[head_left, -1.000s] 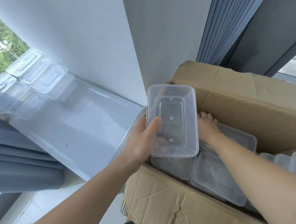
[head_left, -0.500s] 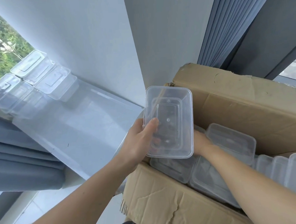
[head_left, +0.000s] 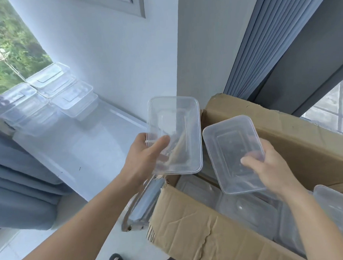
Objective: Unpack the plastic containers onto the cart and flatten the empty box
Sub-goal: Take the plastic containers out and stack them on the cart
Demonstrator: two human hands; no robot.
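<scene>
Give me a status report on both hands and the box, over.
Left hand grips clear container. Right hand grips second container above cardboard box. Box holds more; nothing seen blocking cart.

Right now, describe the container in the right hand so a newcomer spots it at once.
Find the open cardboard box at lower right. Over its opening, the right hand grips a clear rectangular plastic container. Unlike the container in the left hand, it shows against the brown flap.

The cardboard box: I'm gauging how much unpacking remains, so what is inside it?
Clear plastic containers lie packed inside the cardboard box. The top layer, the right hand and its held container hide how many and whatever lies beneath.
</scene>
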